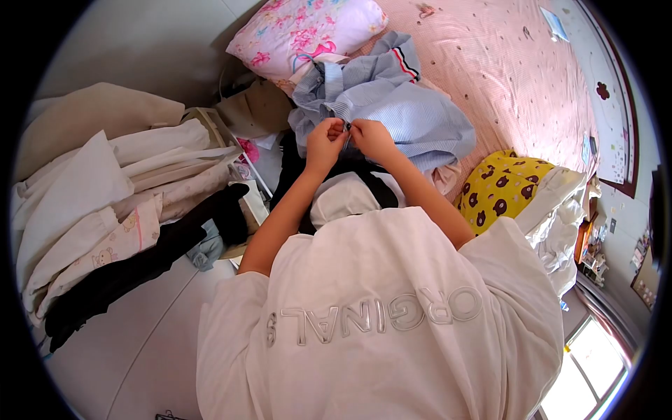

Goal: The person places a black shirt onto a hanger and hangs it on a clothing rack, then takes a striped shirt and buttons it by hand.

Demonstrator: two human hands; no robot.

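Note:
A blue-and-white striped garment (413,115) with a red, white and black stripe lies bunched on the pink bedding. At its near edge my left hand (327,145) and my right hand (372,140) meet, fingers pinched close together. Between them is a small dark piece at the garment's edge, too small to make out; both hands grip the fabric around it. Black cloth and a pale item lie just below my wrists, partly hidden by my body.
A floral pillow (308,35) lies beyond the garment on the pink bed (490,77). On the right is a yellow bear-print cloth (500,189). Folded pale clothes (70,196) and a black garment (140,266) are piled at the left, beside a brown box (255,108).

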